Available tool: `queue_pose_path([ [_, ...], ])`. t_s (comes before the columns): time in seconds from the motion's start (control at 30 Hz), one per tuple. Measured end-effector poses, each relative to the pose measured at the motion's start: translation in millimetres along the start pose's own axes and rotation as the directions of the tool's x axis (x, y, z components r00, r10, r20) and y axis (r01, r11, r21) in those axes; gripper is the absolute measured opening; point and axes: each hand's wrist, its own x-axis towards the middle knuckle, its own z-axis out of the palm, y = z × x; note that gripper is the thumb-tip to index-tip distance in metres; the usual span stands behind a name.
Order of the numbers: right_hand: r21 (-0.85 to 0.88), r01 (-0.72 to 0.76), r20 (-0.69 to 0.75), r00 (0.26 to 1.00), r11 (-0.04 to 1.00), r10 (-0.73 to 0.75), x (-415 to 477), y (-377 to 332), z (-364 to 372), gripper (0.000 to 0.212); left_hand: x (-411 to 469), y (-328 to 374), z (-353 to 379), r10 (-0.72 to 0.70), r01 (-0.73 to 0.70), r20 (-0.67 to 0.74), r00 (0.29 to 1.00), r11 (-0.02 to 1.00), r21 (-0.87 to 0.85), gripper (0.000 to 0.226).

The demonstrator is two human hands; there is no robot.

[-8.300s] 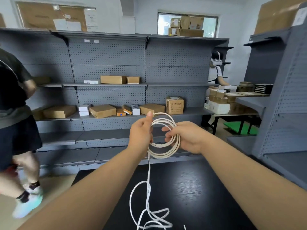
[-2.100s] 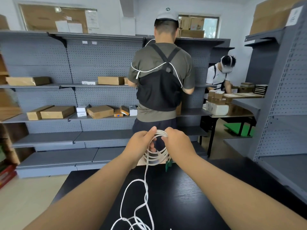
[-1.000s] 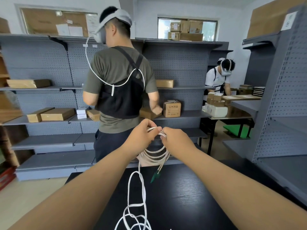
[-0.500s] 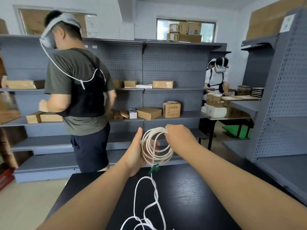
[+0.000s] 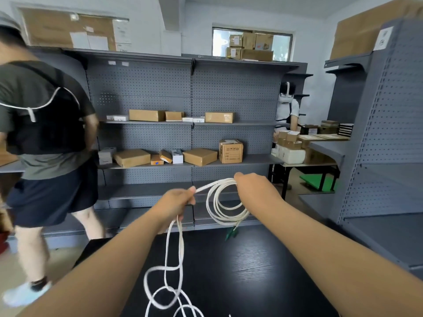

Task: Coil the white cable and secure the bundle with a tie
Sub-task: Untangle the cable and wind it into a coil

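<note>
My right hand (image 5: 256,191) grips the top of a coil of white cable (image 5: 219,209) that hangs in several loops above the black table (image 5: 240,271). A green connector (image 5: 230,233) dangles below the coil. My left hand (image 5: 176,202) pinches the free strand to the left of the coil. That strand runs taut to the coil's top. Below my left hand the loose cable (image 5: 171,282) drops in loops to the table's near edge. No tie is visible.
Grey pegboard shelves (image 5: 192,138) with cardboard boxes stand behind the table. A person in dark shorts (image 5: 45,138) walks at the left. Another person (image 5: 287,108) stands at a back table with boxes. A grey shelf unit (image 5: 384,156) rises on the right.
My hands have moved apart: the left one slid left along the strand and drew it taut, and the coil now hangs from my right hand alone. The person at the left walked farther left.
</note>
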Motion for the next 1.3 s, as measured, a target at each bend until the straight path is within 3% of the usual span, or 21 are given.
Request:
queue_pose_path([
  [0.23,-0.012,-0.074,-0.045,0.996,0.997,0.073,1.8,10.0,3.7,0.027,-9.5,38.5,22.7,0.137,-0.159,-0.207,0.969,0.983,-0.094,0.032],
  [0.4,0.314,-0.232,-0.095,0.957,0.921,0.274,13.7,26.9,10.8,0.021,-24.5,40.6,49.3,0.224,-0.238,-0.266,0.937,0.971,-0.021,0.031],
  [0.57,0.469,-0.217,-0.148,0.936,0.856,0.319,15.4,31.9,11.3,0.026,-29.8,40.2,68.0,0.204,-0.232,-0.291,0.935,0.97,-0.068,0.026],
  [0.67,0.453,-0.214,-0.165,0.934,0.866,0.318,14.6,33.5,12.3,0.024,-29.8,42.2,71.6,0.176,-0.217,-0.337,0.925,0.972,-0.09,0.024],
  [0.83,0.172,-0.123,-0.153,0.977,0.977,0.15,5.5,35.1,13.9,0.02,-25.0,49.7,59.2,0.157,-0.203,-0.417,0.895,0.977,-0.066,0.024],
  [1.0,0.051,-0.083,-0.081,0.993,0.995,0.087,-3.3,27.6,10.4,0.028,-31.1,65.6,67.8,0.286,-0.32,-0.379,0.88,0.947,-0.028,0.023],
  [1.07,0.073,-0.107,-0.066,0.991,0.991,0.112,-0.9,25.7,10.5,0.026,-37.3,66.7,74.9,0.37,-0.388,-0.329,0.869,0.921,0.011,0.021],
  [1.17,0.251,-0.197,-0.076,0.972,0.948,0.222,8.1,27.8,13.2,0.02,-39.8,57.6,77.3,0.425,-0.417,-0.247,0.871,0.905,0.089,0.014],
  [1.3,0.424,-0.224,-0.091,0.953,0.877,0.288,16.3,27.1,12.1,0.025,-33.9,46.9,68.9,0.413,-0.377,-0.291,0.863,0.91,0.174,0.01],
])
